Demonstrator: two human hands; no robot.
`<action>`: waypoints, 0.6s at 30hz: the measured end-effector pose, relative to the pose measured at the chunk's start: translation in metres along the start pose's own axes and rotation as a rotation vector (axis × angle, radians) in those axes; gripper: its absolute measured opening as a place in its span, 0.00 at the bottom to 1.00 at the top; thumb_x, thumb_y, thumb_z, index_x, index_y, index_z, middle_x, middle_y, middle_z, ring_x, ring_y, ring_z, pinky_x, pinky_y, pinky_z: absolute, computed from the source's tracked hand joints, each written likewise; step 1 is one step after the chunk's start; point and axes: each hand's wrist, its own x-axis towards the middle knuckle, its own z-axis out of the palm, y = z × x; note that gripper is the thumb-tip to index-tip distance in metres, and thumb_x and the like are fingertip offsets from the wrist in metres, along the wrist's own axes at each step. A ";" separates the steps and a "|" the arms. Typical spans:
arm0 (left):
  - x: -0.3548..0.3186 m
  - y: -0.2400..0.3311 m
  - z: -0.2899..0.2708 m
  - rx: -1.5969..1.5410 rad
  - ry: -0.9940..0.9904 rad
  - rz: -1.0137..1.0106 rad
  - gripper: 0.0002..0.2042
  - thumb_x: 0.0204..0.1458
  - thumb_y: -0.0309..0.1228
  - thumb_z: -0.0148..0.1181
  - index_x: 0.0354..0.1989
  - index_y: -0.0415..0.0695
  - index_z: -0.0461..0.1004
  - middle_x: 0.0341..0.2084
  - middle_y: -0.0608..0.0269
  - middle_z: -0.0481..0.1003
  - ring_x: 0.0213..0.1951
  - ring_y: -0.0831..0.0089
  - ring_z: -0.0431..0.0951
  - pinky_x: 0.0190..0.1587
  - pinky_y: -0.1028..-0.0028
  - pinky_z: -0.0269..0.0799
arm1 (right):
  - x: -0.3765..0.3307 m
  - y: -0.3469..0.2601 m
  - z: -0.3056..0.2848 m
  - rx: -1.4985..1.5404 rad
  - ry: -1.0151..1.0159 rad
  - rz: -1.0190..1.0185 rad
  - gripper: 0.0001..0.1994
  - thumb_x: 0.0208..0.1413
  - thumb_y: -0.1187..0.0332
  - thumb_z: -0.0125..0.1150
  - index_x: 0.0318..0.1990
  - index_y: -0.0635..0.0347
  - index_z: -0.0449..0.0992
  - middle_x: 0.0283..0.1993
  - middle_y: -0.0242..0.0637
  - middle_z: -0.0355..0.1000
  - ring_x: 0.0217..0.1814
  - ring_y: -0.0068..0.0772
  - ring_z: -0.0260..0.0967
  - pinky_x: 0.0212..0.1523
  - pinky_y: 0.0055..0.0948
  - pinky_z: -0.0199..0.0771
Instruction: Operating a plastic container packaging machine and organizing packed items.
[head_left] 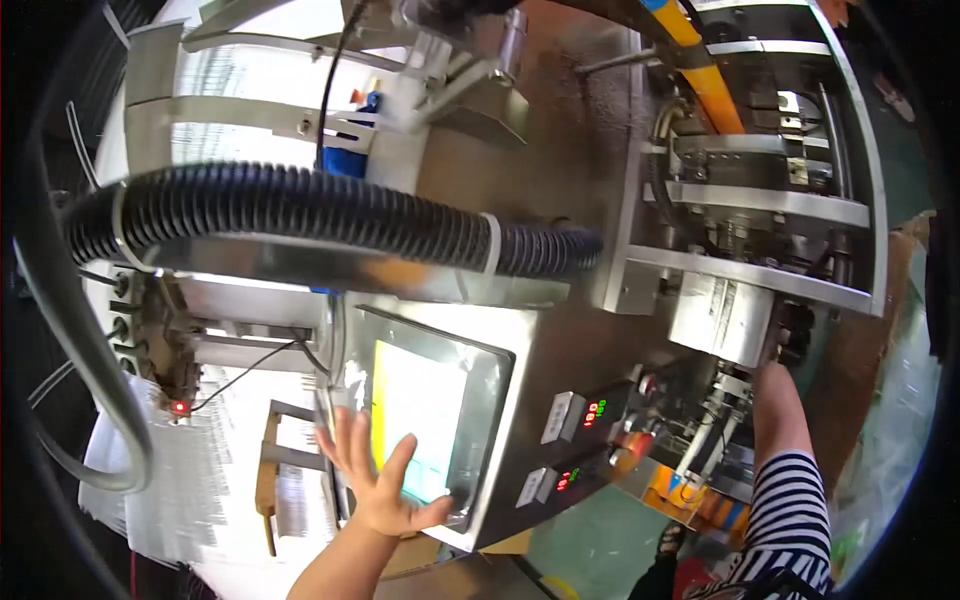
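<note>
My left hand is open with fingers spread, at the lower left edge of a touchscreen panel. Its thumb lies across the panel's lower frame, and nothing is in the hand. The screen is lit white with a yellow strip, and glare washes out its details. On the right, my right forearm, in a black-and-white striped sleeve, reaches up into the machine beside a shiny metal cylinder. Machine parts hide my right hand, so its fingers and anything in them cannot be made out.
A thick black corrugated hose crosses above the panel. Two small digital displays sit on the cabinet's side near knobs. A metal frame encloses the mechanism at right. Thin white sheet material hangs at lower left, beside a small red light.
</note>
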 end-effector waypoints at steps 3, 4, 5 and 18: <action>0.004 0.003 -0.001 0.031 -0.041 -0.005 0.26 0.37 0.56 0.42 0.35 0.47 0.70 0.50 0.51 0.53 0.55 0.52 0.45 0.54 0.55 0.25 | 0.006 0.001 0.002 -0.010 -0.015 0.030 0.10 0.42 0.66 0.45 0.32 0.56 0.69 0.33 0.41 0.68 0.34 0.39 0.65 0.33 0.35 0.66; 0.005 0.003 -0.001 0.040 -0.060 -0.016 0.26 0.37 0.56 0.42 0.35 0.47 0.70 0.50 0.51 0.53 0.55 0.52 0.45 0.54 0.55 0.25 | 0.007 0.004 0.002 -0.009 -0.018 0.041 0.10 0.42 0.66 0.45 0.33 0.56 0.69 0.33 0.41 0.68 0.34 0.39 0.65 0.33 0.35 0.66; 0.006 0.003 -0.001 0.020 -0.079 -0.026 0.26 0.37 0.56 0.42 0.35 0.47 0.70 0.49 0.51 0.54 0.55 0.52 0.45 0.54 0.55 0.25 | 0.007 0.005 0.004 -0.013 -0.020 0.049 0.10 0.42 0.67 0.45 0.33 0.55 0.69 0.33 0.41 0.68 0.34 0.39 0.65 0.34 0.35 0.66; 0.011 0.003 -0.008 -0.061 -0.081 0.071 0.27 0.38 0.50 0.45 0.46 0.49 0.62 0.51 0.50 0.52 0.54 0.52 0.48 0.51 0.48 0.34 | -0.069 0.038 -0.035 0.505 -0.071 0.226 0.14 0.45 0.69 0.43 0.42 0.49 0.64 0.32 0.43 0.67 0.34 0.42 0.65 0.33 0.37 0.64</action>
